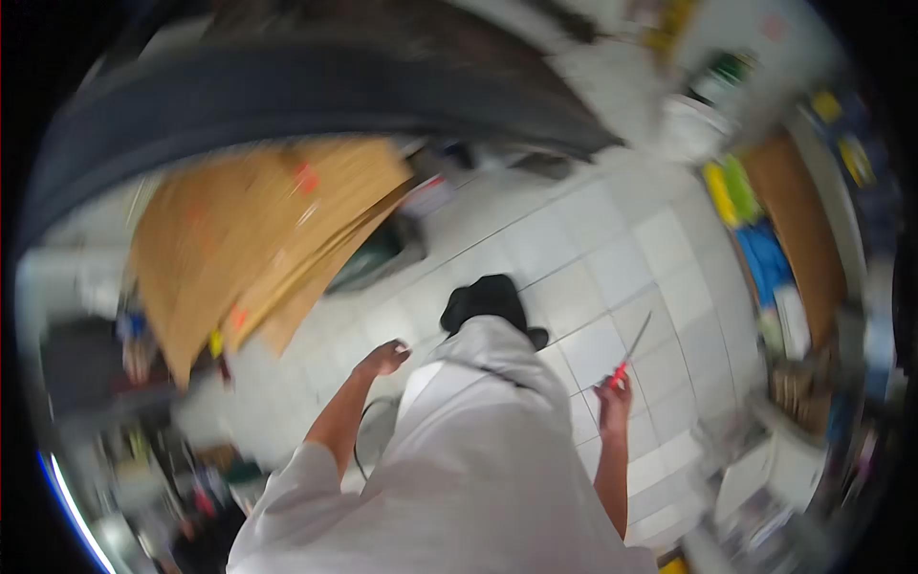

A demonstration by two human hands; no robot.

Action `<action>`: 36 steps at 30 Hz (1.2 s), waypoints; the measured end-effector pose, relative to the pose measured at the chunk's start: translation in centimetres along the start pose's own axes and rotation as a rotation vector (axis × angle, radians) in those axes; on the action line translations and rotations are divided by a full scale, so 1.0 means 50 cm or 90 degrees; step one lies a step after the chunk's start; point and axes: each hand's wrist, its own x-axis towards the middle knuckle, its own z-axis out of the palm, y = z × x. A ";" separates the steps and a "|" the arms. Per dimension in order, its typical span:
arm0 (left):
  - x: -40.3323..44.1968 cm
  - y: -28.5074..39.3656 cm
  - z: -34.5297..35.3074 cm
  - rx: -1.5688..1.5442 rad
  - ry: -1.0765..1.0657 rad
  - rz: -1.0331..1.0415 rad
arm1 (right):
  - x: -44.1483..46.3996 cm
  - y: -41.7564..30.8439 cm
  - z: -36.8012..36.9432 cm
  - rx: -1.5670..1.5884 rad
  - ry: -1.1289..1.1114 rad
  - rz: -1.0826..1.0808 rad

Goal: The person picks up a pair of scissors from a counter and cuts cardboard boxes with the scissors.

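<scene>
My right hand [614,394] is closed around the red handle of a screwdriver [621,371]. Its long thin shaft points forward and up to the right, over the tiled floor. On the other side, my left hand [384,358] hangs beside my body with its fingers curled in. A small pale spot shows at its fingertips, but blur hides whether it holds anything. Neither hand touches a surface.
Large brown cardboard sheets [277,220] lie at the left front, below a dark curved panel [316,91]. A white bucket-like container [696,126] stands ahead right. Shelving with yellow and blue items [760,258] lines the right. Pale tiles [583,277] cover the floor.
</scene>
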 end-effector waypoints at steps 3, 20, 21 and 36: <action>0.143 0.157 -0.050 -0.054 -0.072 0.027 | -0.005 -0.028 0.037 0.109 0.025 -0.090; 0.416 1.268 0.252 0.167 -0.382 0.486 | -0.035 -0.479 -0.074 0.407 0.246 -0.537; 0.413 1.310 0.287 0.169 -0.424 0.497 | -0.015 -0.493 -0.081 0.399 0.220 -0.551; 0.209 1.638 0.626 0.365 -0.743 0.466 | 0.190 -0.623 -0.223 0.116 0.582 -0.526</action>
